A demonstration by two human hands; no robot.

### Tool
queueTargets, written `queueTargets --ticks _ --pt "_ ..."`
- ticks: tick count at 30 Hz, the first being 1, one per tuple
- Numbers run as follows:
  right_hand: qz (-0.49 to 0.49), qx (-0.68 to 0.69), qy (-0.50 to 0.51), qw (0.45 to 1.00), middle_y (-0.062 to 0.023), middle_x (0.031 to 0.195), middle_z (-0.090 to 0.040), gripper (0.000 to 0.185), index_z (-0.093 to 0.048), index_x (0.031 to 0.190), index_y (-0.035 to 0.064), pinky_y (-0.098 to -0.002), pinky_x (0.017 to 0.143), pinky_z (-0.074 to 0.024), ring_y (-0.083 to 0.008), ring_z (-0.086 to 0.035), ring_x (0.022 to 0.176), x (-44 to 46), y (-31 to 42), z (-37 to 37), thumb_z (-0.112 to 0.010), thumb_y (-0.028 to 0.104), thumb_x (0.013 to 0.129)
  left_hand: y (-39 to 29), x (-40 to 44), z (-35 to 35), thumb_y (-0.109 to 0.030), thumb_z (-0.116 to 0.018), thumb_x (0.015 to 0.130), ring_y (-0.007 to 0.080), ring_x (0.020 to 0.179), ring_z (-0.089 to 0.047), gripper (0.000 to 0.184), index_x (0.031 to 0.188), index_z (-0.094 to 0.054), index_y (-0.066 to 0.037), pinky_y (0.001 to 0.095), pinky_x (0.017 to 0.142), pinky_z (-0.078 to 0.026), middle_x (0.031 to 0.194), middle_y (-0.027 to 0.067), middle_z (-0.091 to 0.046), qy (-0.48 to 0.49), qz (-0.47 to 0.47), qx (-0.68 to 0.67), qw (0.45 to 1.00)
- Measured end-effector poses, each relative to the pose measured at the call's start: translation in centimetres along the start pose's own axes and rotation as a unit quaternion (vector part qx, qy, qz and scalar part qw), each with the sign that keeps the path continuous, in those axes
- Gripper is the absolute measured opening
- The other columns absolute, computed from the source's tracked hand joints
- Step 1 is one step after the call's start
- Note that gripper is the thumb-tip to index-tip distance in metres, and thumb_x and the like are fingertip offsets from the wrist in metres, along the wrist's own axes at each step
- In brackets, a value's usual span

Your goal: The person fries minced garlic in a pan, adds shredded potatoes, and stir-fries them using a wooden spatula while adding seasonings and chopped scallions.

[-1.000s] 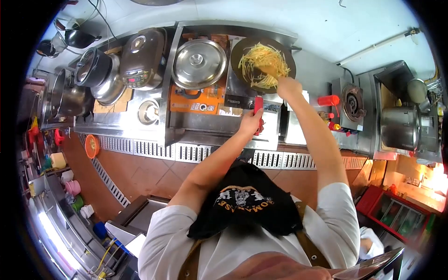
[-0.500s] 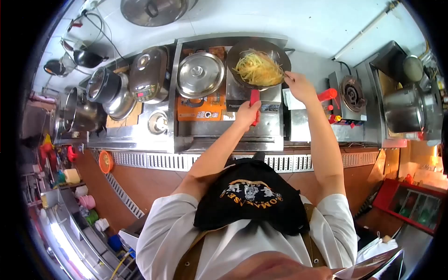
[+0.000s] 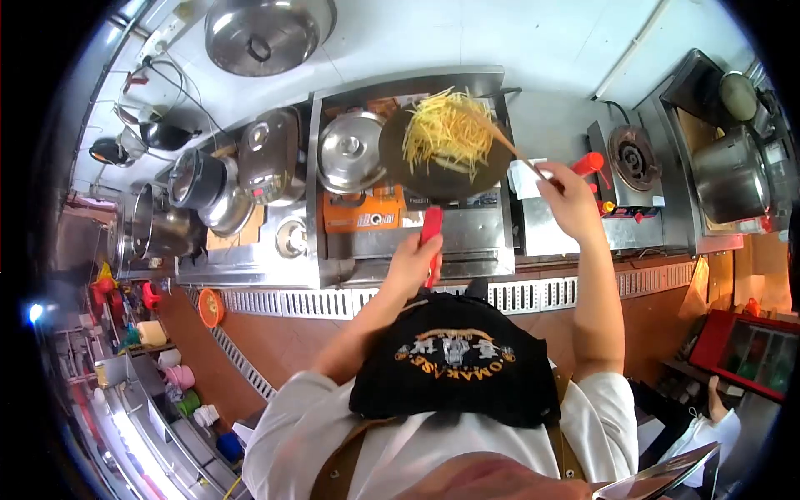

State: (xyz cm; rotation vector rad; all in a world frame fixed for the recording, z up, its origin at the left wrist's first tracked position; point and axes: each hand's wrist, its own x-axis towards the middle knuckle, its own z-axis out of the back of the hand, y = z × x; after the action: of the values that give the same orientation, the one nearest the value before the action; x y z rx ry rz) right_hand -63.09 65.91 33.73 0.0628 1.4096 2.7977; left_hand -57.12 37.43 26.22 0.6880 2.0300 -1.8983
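Observation:
My left hand (image 3: 414, 265) is wrapped round the red handle (image 3: 431, 227) of a dark wok (image 3: 446, 185). The wok is lifted and tipped over the stove area. A heap of pale yellow shredded strips (image 3: 446, 133), like potato shreds, lies in its far part, some apparently in mid-toss. In my right hand (image 3: 570, 202), fingers closed, is a wooden spatula (image 3: 506, 143) whose far end reaches into the strips. The burner under the wok is mostly hidden.
A lidded steel pot (image 3: 350, 154) stands left of the wok, with an orange box (image 3: 367, 215) before it. Further left are a rice cooker (image 3: 268, 158) and pots. A second burner (image 3: 633, 158) and red bottle (image 3: 587, 164) are at right. Part of another person (image 3: 715, 408) shows lower right.
The wok has come back towards me and left, and tips more, with the strips flung up. My left hand moved nearer my body; my right hand with the spatula shifted right and down.

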Motion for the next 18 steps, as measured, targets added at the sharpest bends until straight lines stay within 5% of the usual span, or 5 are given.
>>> queueTargets --ticks 6,12,18 --pt "0.007 -0.024 -0.025 0.999 -0.0157 0.078 -0.064 0.027 -0.063 0.11 0.0074 -0.0348 0.068 -0.0479 -0.026 -0.063 0.072 2.4 -0.1 -1.4 -0.062 0.015 0.084 -2.4 9.4 -2.8 -0.03 -0.055 0.091 0.0142 0.039 -0.045 0.029 0.08 -0.052 -0.003 0.0287 0.037 -0.035 0.056 0.0048 -0.051 -0.017 -0.013 -0.051 0.998" --pt "0.006 -0.059 0.037 0.998 -0.0179 0.083 -0.065 0.027 -0.063 0.108 0.007 -0.0384 0.07 -0.0486 -0.0335 -0.063 0.077 -1.3 -1.1 0.7 -0.06 0.02 0.084 -2.5 -0.2 -1.3 -0.026 -0.053 0.092 0.0146 0.041 -0.05 0.023 0.089 -0.052 -0.003 0.0277 0.037 -0.038 0.059 0.005 -0.053 0.038 -0.003 0.047 0.998" --pt "0.011 -0.189 0.066 0.98 -0.0191 0.088 -0.065 0.024 -0.063 0.105 0.012 -0.0461 0.074 -0.0482 -0.0383 -0.061 0.085 3.0 -2.4 -1.7 -0.053 0.025 0.088 1.4 10.9 -1.3 -0.027 -0.056 0.091 0.0138 0.047 -0.052 0.024 0.09 -0.049 -0.003 0.0283 0.038 -0.041 0.065 0.0044 -0.053 0.001 0.002 -0.059 0.998"
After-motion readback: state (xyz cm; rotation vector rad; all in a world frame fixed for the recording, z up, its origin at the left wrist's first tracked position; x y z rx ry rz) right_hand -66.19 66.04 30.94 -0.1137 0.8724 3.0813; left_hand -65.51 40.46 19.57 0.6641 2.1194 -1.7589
